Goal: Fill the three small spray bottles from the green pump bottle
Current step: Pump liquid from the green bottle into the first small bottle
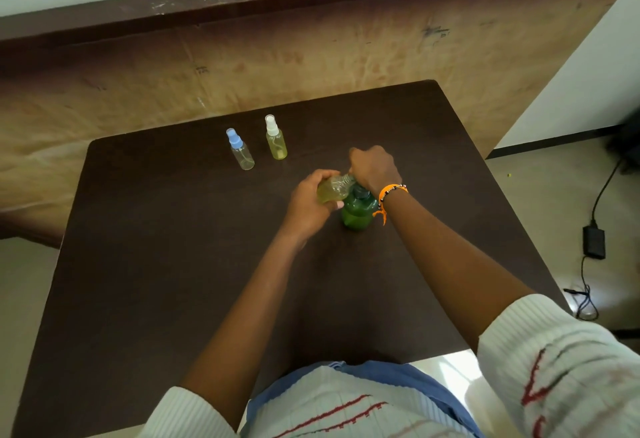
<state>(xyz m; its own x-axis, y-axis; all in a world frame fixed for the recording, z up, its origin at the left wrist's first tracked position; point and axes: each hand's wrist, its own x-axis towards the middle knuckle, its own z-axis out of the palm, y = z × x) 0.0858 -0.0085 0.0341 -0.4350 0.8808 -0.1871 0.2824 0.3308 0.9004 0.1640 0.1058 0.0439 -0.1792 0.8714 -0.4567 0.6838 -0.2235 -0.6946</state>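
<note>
The green pump bottle stands upright near the middle of the dark table. My right hand is closed over its pump head, which is hidden under the hand. My left hand holds a small uncapped spray bottle tilted on its side, its open neck up against the pump; yellowish liquid shows inside it. Farther back stand two capped small spray bottles: one with a blue cap that looks nearly clear, and one with a white cap holding yellow-green liquid.
The table's far edge lies just behind the two standing bottles, with a brown wall panel beyond. On the floor to the right are a black power adapter and its cables. My orange bead bracelet sits on the right wrist.
</note>
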